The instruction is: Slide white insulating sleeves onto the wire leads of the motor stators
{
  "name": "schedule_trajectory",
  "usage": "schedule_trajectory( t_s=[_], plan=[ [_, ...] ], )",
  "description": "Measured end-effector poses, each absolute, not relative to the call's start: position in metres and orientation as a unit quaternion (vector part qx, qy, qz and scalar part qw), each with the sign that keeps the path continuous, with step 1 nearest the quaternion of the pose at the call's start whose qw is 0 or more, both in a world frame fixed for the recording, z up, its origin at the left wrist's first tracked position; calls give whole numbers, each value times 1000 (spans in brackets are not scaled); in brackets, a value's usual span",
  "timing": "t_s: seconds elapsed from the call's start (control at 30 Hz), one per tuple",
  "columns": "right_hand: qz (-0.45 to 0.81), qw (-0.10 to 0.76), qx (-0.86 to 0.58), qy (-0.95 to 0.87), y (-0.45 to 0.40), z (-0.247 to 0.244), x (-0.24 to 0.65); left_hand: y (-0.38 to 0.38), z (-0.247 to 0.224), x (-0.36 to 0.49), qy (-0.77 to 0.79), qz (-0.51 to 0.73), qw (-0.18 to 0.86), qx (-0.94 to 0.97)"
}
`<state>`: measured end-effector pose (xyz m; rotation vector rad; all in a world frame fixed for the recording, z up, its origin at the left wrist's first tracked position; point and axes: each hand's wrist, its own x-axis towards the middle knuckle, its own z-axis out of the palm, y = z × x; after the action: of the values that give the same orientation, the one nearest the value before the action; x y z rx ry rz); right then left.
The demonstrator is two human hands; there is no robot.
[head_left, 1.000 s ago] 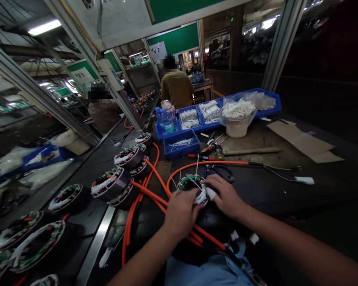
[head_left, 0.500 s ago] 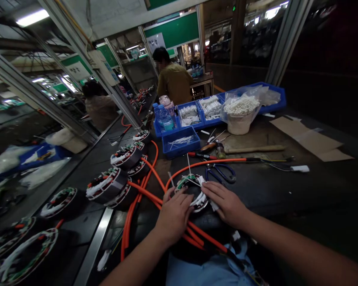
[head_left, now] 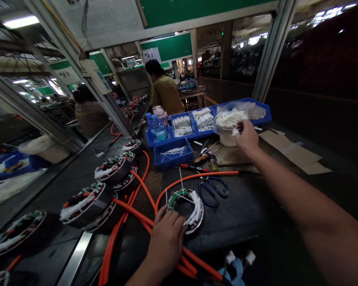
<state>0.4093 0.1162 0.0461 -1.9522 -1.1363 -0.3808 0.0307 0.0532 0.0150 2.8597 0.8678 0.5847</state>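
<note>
A motor stator [head_left: 198,210] with white sleeves, green parts and thin white ties sticking up lies on the dark bench. My left hand [head_left: 167,234] grips its near left edge, fingers curled over the rim. My right hand [head_left: 247,137] is stretched out at the white tub [head_left: 228,137], which holds a plastic bag of small white pieces [head_left: 232,118]. Its fingers are pinched at the tub's right side, by a small white piece; whether they hold it is hard to tell. Orange cables [head_left: 137,216] run beside and under my left forearm.
Blue-handled scissors [head_left: 213,190], pliers [head_left: 195,167] and a blue tray of ties [head_left: 173,155] lie beyond the stator. More stators [head_left: 85,202] stand at left. Blue bins [head_left: 183,126], bottles [head_left: 158,129] and cardboard [head_left: 295,151] are farther back. A person [head_left: 165,93] sits beyond.
My right hand has left the stator and reached forward to the white tub. My left hand has stayed at the stator. The camera view has shifted.
</note>
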Motion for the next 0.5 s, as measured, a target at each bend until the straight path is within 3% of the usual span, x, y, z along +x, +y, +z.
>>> schedule_trajectory(
  t_s=[0.1, 0.2, 0.5],
  plan=[
    [-163, 359, -789, -471, 141, 52, 440, 51, 13, 33, 291, 200, 52, 934],
    [-158, 370, -774, -490, 146, 48, 448, 49, 13, 34, 297, 194, 57, 933],
    [-127, 538, -663, -504, 126, 64, 432, 46, 10, 33, 312, 146, 30, 938]
  ],
)
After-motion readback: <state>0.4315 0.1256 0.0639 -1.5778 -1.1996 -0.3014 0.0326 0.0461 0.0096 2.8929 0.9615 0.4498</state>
